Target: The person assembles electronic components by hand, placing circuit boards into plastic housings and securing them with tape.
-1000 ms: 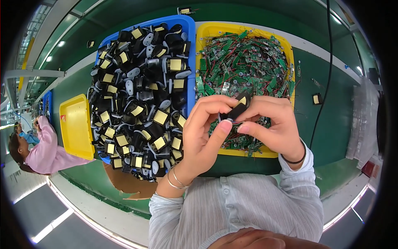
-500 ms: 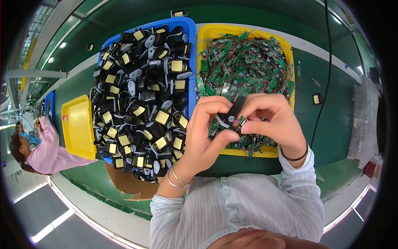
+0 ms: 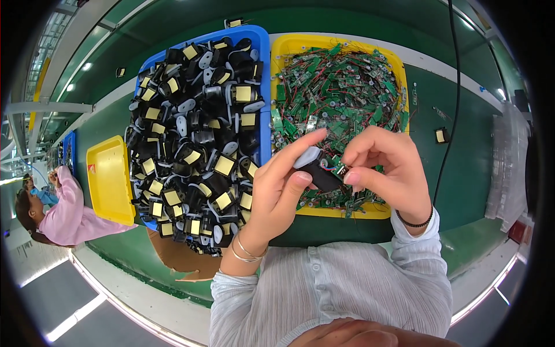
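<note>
Where the left hand (image 3: 274, 195) grips, the black housing (image 3: 324, 178) is partly hidden.

The black housing (image 3: 321, 176) is now turned over in the left hand (image 3: 276, 194), its body pointing down rightward instead of up, its grey end (image 3: 307, 157) uppermost instead of low.

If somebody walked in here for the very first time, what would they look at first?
Probably the big blue tray left of centre, heaped with black parts with pale yellow patches. Right beside it, a yellow tray is piled with green circuit boards and thin wires. In front of that, the left hand holds one black piece while the right hand pinches a little green board.
</note>
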Action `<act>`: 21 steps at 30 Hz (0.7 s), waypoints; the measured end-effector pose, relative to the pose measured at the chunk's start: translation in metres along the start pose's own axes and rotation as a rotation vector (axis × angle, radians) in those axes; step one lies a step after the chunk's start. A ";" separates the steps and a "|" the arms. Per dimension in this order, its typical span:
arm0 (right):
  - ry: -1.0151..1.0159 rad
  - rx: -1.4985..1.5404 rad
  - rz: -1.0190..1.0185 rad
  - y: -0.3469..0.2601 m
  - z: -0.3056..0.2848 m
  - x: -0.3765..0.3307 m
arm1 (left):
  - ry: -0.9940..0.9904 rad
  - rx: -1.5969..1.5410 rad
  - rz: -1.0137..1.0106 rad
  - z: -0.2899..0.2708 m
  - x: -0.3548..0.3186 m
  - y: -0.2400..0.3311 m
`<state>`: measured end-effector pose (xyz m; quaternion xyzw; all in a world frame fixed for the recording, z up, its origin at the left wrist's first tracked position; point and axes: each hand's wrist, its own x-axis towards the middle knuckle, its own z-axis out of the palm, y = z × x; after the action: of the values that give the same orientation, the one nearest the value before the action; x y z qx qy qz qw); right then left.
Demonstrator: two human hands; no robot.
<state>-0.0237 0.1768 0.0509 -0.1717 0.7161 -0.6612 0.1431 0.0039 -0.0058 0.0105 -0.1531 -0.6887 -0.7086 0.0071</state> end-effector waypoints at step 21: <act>-0.102 0.369 0.260 0.005 0.010 0.000 | 0.075 0.252 0.153 0.004 -0.003 -0.004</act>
<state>-0.0202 0.1683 0.0452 -0.0820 0.5910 -0.7475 0.2920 0.0071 -0.0027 0.0061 -0.1763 -0.7579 -0.6191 0.1058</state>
